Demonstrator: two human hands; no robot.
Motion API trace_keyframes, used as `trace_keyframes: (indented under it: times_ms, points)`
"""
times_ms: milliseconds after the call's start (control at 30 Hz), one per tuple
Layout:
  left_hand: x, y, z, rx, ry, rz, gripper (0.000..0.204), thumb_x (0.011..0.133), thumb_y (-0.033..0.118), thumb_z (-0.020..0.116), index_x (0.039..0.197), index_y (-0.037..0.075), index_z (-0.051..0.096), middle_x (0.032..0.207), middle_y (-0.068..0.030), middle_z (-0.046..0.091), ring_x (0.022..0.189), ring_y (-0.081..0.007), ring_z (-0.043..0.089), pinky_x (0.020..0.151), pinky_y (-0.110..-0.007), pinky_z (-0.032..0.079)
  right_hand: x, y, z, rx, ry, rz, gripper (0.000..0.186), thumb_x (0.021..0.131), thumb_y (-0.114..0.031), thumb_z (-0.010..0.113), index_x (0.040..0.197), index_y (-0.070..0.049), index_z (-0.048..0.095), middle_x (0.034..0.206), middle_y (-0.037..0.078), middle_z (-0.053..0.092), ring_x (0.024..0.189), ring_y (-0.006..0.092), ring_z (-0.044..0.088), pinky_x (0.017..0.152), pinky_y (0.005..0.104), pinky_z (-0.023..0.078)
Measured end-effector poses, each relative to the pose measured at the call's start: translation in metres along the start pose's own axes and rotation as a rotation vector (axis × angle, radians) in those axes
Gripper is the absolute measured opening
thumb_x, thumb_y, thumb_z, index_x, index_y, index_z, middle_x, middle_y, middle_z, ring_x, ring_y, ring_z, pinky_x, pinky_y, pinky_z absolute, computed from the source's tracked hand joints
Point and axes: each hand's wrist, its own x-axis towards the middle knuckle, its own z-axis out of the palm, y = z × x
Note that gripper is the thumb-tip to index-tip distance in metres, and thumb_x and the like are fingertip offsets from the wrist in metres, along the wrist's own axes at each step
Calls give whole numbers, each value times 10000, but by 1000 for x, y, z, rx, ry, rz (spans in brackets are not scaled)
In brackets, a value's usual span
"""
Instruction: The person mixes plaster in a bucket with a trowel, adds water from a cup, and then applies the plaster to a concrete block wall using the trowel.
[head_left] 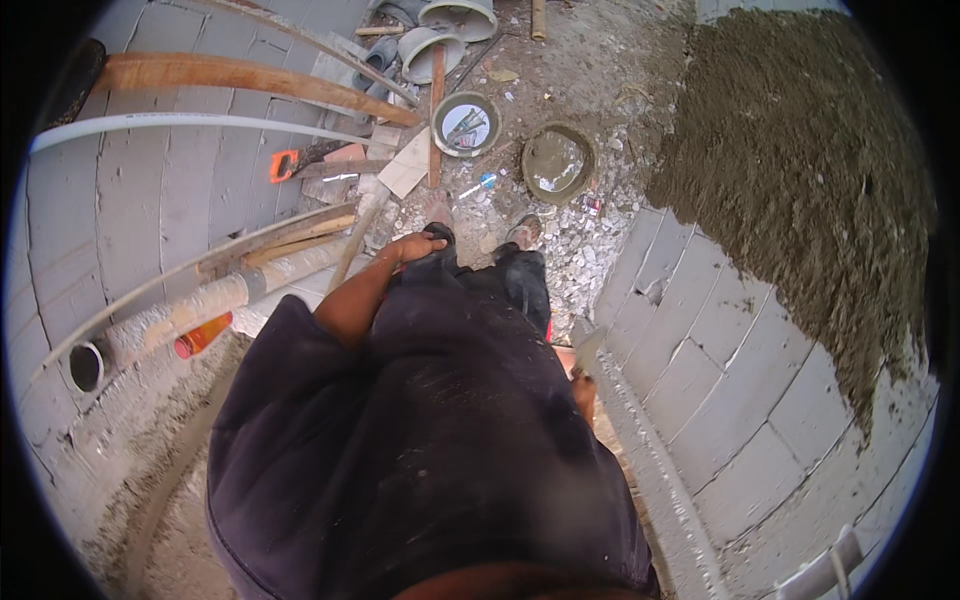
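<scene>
My left hand (420, 246) lies against the dark trousers (430, 268) at the left leg, its fingers stretched toward the right and no tool visible in it. Lower down on my right side, my right hand (583, 392) is closed, partly hidden by my dark shirt (430, 430). From it sticks up a small trowel (590, 347) with a mortar-smeared blade; its handle is mostly covered. The trowel is close to the base of the grey block wall (720, 370) at the right. Wet grey mortar (800, 170) coats the upper part of that wall.
Ahead stand a bucket (466, 97) with tools in it and a mortar-crusted bucket (590, 165). White rubble (582, 250) litters the ground by my feet. Along the left wall lie a long pipe (190, 305), wooden boards (250, 82) and an orange-handled saw (284, 166).
</scene>
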Motion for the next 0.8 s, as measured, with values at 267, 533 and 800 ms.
trace_keyframes:
  times_ms: [267, 533, 800]
  points:
    - [8, 17, 58, 187, 509, -219, 747, 863, 469, 665, 1404, -9, 470, 1386, -272, 503, 1289, -406, 488, 1095, -435, 381, 156, -255, 40, -905, -133, -590, 275, 924, -255, 607, 986, 9, 559, 604, 85, 557, 431, 181, 548, 394, 343, 441]
    - [183, 34, 31, 390, 745, 223, 585, 868, 333, 685, 1317, -7, 526, 1293, -265, 570, 1241, -423, 506, 1027, -467, 427, 279, -381, 212, -1765, 83, -697, 283, 899, -277, 570, 1037, -85, 726, 1064, 178, 711, 1029, 341, 682, 888, 466, 526]
    - [409, 27, -98, 453, 738, 176, 595, 889, 316, 640, 1366, 1, 472, 1348, -271, 516, 1248, -423, 505, 1041, -473, 425, 438, -370, 345, -2063, 316, -1498, 122, 797, -125, 650, 839, -101, 762, 833, 97, 734, 800, 260, 729, 625, 381, 581]
